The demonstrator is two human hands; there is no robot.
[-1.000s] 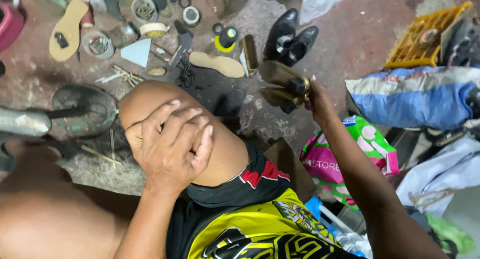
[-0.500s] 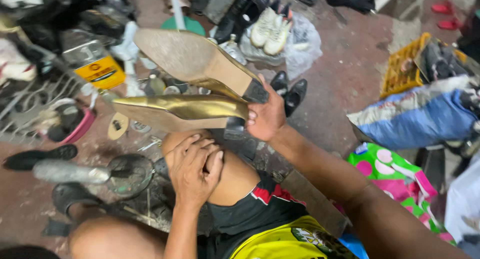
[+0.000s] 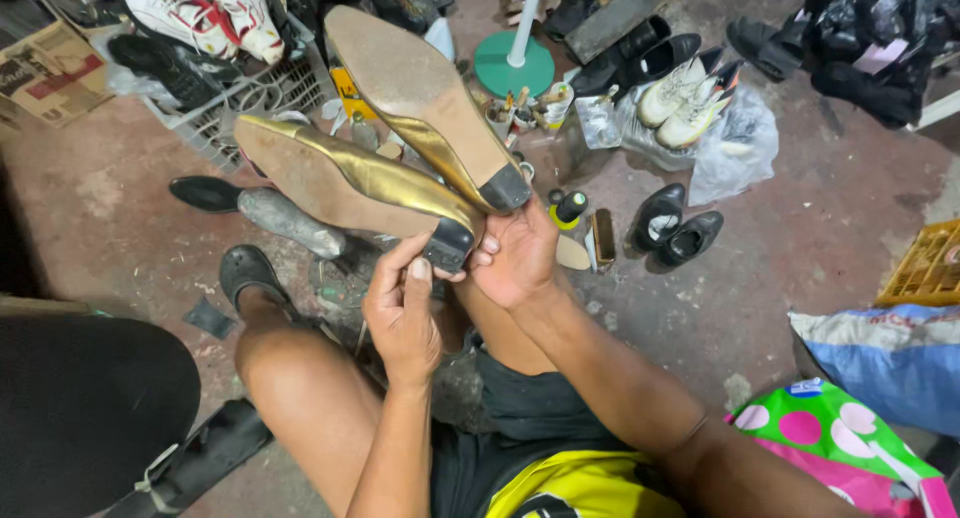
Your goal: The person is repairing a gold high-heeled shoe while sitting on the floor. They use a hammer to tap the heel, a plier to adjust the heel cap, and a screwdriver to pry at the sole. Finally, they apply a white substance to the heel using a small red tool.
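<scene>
Right hand (image 3: 520,263), newly raised from the floor, grips two gold shoes (image 3: 400,138) by the heels, soles up; left hand (image 3: 405,313), off the knee, fingers pinching the lower heel (image 3: 448,248)

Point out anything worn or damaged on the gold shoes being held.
The upper gold shoe has a scuffed, greyed sole. The lower gold shoe has its black heel tip pinched by the left hand; the right hand grips both heels.
</scene>
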